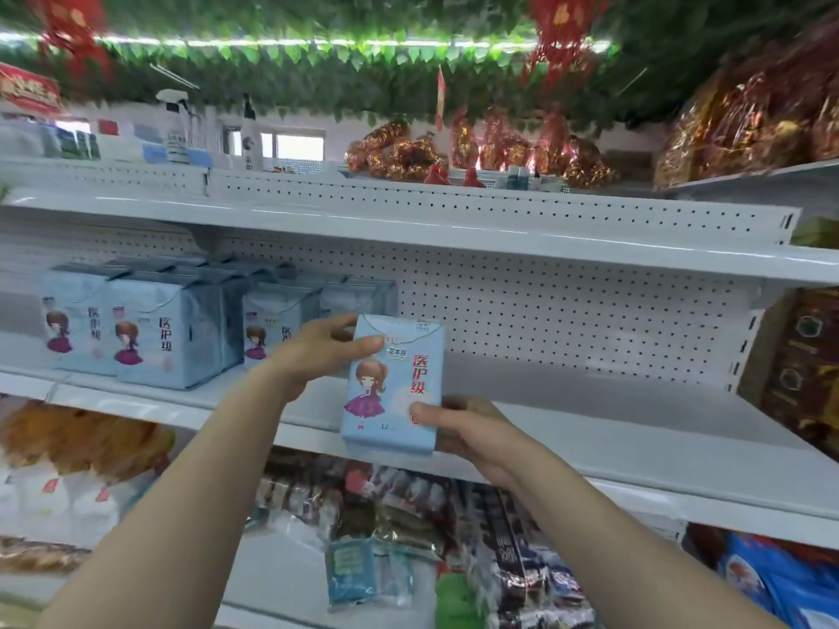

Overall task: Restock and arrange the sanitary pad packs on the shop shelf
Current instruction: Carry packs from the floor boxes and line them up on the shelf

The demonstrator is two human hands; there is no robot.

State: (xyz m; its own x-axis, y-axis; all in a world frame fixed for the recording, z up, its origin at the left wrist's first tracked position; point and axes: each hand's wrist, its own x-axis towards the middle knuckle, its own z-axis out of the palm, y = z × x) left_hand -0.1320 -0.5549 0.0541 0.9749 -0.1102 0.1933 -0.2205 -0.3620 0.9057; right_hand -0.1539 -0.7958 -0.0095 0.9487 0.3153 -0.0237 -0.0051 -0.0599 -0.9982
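Clamped on one upright pad pack (391, 379), my left grip (318, 351) and right grip (463, 424) face a shelf (590, 401) with several packs (159, 329) stocked, most space unfilled.

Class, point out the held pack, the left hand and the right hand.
held pack (394, 384), head view, front face.
left hand (314, 352), head view, back of hand.
right hand (471, 431), head view, base of thumb.

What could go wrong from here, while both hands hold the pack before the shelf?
The pack is gripped only at its upper left and lower right corners by the left hand and right hand; it might slip. Pushed in carelessly, it could topple the standing packs on the shelf.
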